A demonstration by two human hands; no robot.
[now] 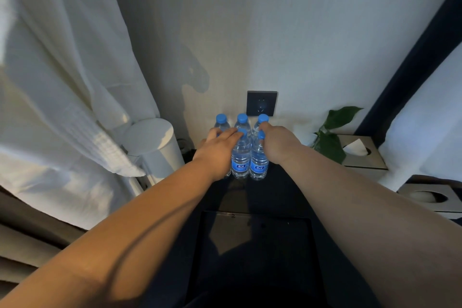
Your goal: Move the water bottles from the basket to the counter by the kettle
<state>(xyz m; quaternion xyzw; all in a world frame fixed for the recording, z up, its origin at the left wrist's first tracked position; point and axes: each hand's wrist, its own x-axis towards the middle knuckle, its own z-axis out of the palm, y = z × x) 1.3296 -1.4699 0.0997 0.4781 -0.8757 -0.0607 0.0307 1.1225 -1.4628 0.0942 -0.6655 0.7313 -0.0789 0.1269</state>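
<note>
both hands rest on the 5 water bottles (240,157): left hand (220,144) flat, right hand (277,140) pinching a neck; bottles look full, heavy, slippery.

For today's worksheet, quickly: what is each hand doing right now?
Left hand: open, fingers spread on a bottle cap.
Right hand: among the bottles; grip cannot be told.

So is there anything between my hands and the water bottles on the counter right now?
Nothing visible. The left hand rests against the front-left bottle, and the right hand is against the front-right bottle. The kettle stands off to the left.
</note>
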